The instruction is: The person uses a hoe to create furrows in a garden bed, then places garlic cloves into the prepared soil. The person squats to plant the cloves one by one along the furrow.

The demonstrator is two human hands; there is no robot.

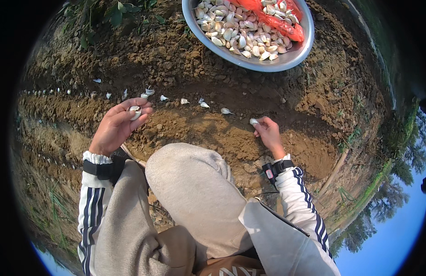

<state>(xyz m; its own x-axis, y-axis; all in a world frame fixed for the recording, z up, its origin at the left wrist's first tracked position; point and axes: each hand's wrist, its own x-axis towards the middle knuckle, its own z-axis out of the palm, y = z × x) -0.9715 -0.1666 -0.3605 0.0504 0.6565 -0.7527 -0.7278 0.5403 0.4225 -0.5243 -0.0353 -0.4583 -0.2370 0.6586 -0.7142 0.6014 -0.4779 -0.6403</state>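
Observation:
Between the fingertips of my right hand (267, 132) is a single garlic clove (253, 121), just over the furrow (289, 115) in the brown soil. My left hand (120, 119), palm turned up, holds a few garlic cloves (135, 112) in its curled fingers. A line of cloves runs along the furrow from far left toward my right hand; the closest one is a pale clove (226, 110) lying on its side. Past the furrow stands a metal basin (245, 63) heaped with loose garlic cloves (247, 31). A red plastic bag (285, 28) with more cloves lies inside it.
My bent knees (188, 172) are close behind the furrow, between both arms. At right, a wooden pole (334, 172) lies on the ground. Green leafy plants (116, 13) grow at the upper left. Another row of small pale cloves (50, 160) shows at the left.

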